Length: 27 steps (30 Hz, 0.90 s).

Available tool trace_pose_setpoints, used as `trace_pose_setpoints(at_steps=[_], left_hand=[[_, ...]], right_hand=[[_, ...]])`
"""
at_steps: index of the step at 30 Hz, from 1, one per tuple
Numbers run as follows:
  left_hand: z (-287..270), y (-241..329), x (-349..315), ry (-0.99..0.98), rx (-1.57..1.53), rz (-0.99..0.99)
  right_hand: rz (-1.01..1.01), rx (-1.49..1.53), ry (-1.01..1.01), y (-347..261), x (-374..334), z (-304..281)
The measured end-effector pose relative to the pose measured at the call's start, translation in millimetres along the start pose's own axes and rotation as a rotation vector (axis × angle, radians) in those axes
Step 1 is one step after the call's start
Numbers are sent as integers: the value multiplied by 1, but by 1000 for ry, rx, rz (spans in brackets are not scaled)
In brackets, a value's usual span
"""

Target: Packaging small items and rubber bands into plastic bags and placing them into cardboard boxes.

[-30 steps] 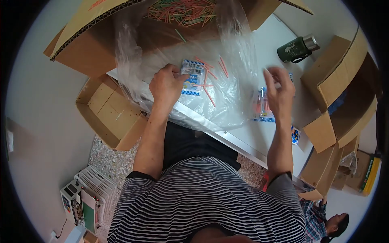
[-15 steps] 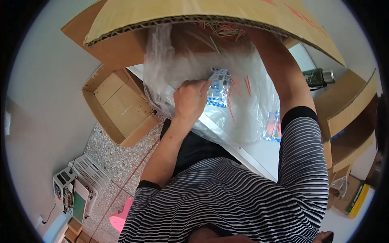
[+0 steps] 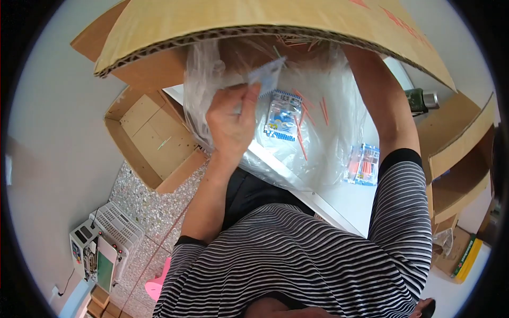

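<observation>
Pinched in my left hand (image 3: 230, 119) is a small clear-and-blue plastic packet (image 3: 268, 75), raised and blurred by motion. Beneath it, more blue-and-white packets (image 3: 283, 116) lie stacked on a clear plastic sheet (image 3: 318, 153). Thin pink sticks (image 3: 325, 111) are scattered beside that stack. My right forearm (image 3: 384, 100) reaches under the flap of a large cardboard box (image 3: 265, 13), and the flap hides my right hand. A heap of pink and green sticks (image 3: 297, 41) shows partly inside that box, near where the forearm disappears.
Packets with pink contents (image 3: 363, 165) lie on the white tabletop (image 3: 347, 204) by my right arm. A shallow cardboard box (image 3: 159, 140) stands at left with a few sticks inside. Further right are a green bottle (image 3: 421, 100) and open cartons (image 3: 458, 159). A white machine (image 3: 98, 252) stands lower left.
My left hand has lifted one packet off the stack and moved slightly left. The large flap has shifted a little, and my right arm has moved slightly right.
</observation>
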<state>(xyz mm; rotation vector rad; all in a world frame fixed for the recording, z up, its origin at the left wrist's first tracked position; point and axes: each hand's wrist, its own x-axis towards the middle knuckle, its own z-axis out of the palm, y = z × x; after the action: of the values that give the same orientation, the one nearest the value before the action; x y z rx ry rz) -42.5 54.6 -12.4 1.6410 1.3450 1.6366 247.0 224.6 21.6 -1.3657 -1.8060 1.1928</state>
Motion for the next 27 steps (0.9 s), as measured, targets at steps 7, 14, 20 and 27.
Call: trace_pose_setpoints(at_steps=[7,14,20,27], left_hand=[[22,14,55,33,-636,-404],[77,37,70,-805,-531,-529],[95,44,29,-946,-376,-487],[73,22,30,-198,-717,-516]], right_hand=[[130,326,-147,-41,-54,34],[303,883,-311,-49,-146,91],[228,1144,-496,8,-160,107],[45,699,93,-9,-173,120]])
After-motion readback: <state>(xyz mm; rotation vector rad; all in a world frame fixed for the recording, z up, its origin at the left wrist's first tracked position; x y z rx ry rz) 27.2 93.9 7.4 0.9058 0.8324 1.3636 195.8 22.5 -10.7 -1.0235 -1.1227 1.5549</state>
